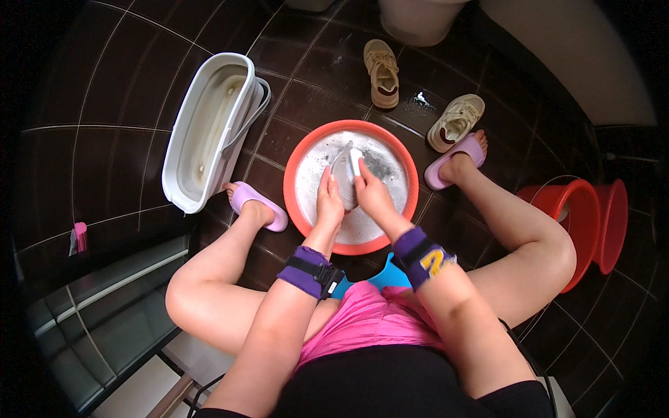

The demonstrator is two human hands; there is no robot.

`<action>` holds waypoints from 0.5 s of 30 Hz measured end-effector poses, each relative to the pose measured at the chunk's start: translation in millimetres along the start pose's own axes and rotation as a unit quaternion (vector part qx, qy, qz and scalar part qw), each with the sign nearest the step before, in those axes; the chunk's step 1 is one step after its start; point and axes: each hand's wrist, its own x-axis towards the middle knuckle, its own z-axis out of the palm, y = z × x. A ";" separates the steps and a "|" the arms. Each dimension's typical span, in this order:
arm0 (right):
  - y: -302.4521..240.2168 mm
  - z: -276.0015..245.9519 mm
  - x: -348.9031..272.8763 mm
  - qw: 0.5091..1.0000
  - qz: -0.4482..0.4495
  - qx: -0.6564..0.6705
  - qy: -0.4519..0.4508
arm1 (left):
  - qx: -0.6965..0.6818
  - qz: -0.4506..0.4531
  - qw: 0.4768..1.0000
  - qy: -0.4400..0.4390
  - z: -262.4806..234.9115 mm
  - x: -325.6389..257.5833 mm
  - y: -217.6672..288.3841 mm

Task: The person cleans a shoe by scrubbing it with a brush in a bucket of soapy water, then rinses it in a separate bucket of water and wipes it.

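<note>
head view, looking down. one round red basin [300, 164] of soapy water sits on the dark tiled floor [104, 90] between two feet in two purple slippers [259, 203]. over the basin, two hands hold one pale shoe [346, 167]: the left hand [329, 202] is closed on its near left side, the right hand [373, 195] is closed on its right side, both grips clamped on the shoe. the shoe's long axis runs roughly away from the person, its narrow end pointing to the far rim of the basin. two more beige shoes [382, 72] lie on the floor beyond the basin, well apart. one white rectangular tub [182, 157] stands at left; two red buckets [582, 216] stand at right.
</note>
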 end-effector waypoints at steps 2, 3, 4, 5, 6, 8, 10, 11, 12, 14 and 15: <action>-8.6 1.8 0.8 0.999 0.032 -0.017 -0.006 | -0.021 -0.027 0.999 -0.007 -3.2 -1.3 -5.4; -11.5 4.7 -9.9 0.998 0.026 -0.036 -0.045 | -0.020 -0.027 0.999 -0.005 -7.8 -1.7 -7.3; -21.6 7.6 -28.7 0.996 0.014 -0.032 -0.078 | -0.047 -0.035 0.998 0.001 -15.1 -3.4 -7.0; -31.1 7.6 -48.1 0.994 0.002 -0.029 -0.109 | -0.074 -0.043 0.996 0.003 -18.7 -5.2 -3.2; -36.0 4.8 -61.4 0.992 0.002 -0.035 -0.118 | -0.088 -0.068 0.994 -0.006 -15.9 -6.9 6.9; -30.7 0.3 -51.2 0.993 0.003 -0.039 -0.111 | -0.063 -0.068 0.996 0.000 -14.1 -3.8 4.4; -13.2 3.2 -25.3 0.996 -0.029 -0.057 -0.059 | -0.016 -0.032 0.999 0.005 -8.3 1.5 -0.9; -3.6 3.7 -6.2 0.997 -0.028 -0.058 -0.054 | -0.016 -0.031 0.999 -0.001 -4.1 6.6 -4.4; 3.4 3.0 12.8 0.997 -0.021 -0.073 -0.030 | -0.016 -0.016 1.000 -0.003 -1.3 12.0 -7.7; 1.2 4.6 19.8 0.997 0.003 -0.074 -0.019 | -0.014 -0.005 1.000 -0.001 -1.3 17.4 -6.5; 1.9 5.6 12.9 0.997 0.005 -0.073 -0.019 | -0.026 -0.014 1.000 -0.004 -0.7 19.9 -5.6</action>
